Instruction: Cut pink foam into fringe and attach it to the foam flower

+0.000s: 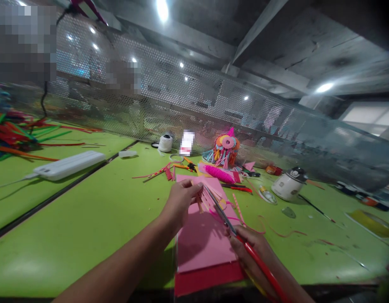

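Note:
My left hand (181,198) pinches a small bundle of thin paper strips (199,201) above a pink paper sheet (203,235). My right hand (247,242) grips red-handled scissors (226,219), whose blades point up-left toward the strips and almost touch them. The pink sheet lies on a red sheet (207,280) at the green table's near edge. Loose pink strips (238,210) trail to the right of the sheet.
A pink fringed roll (218,173) and a colourful fringed paper craft (226,149) stand behind the sheet. A white power strip (70,165) lies at the left, with a heap of coloured strips (14,134) beyond it. A white tape dispenser (289,184) sits right. Perforated metal screen (181,92) backs the table.

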Demonstrator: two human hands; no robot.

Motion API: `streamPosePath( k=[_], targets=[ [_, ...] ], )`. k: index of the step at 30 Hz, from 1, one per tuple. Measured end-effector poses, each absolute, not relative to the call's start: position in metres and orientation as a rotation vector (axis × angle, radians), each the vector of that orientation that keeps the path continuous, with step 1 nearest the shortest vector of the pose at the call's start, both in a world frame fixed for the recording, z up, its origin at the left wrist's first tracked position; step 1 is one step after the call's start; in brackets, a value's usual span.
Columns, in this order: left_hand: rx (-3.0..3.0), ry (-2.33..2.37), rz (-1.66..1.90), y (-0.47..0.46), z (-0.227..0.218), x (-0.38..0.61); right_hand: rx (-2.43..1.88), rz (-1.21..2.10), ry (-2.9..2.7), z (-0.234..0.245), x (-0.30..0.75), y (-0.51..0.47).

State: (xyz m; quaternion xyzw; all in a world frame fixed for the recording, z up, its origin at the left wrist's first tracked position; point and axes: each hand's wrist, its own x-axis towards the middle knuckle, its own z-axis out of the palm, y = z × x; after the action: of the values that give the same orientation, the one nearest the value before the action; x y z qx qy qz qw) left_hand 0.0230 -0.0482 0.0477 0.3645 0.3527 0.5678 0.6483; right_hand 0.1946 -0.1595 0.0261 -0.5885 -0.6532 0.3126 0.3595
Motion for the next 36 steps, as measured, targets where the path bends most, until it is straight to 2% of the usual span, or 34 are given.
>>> streamPosePath(
  k=[36],
  targets=[
    [1.038, 0.776, 1.273, -0.0512, 0.0537, 0.0223, -1.572, 0.708, -1.724, 0.0272, 0.1966, -0.1636]
  ],
)
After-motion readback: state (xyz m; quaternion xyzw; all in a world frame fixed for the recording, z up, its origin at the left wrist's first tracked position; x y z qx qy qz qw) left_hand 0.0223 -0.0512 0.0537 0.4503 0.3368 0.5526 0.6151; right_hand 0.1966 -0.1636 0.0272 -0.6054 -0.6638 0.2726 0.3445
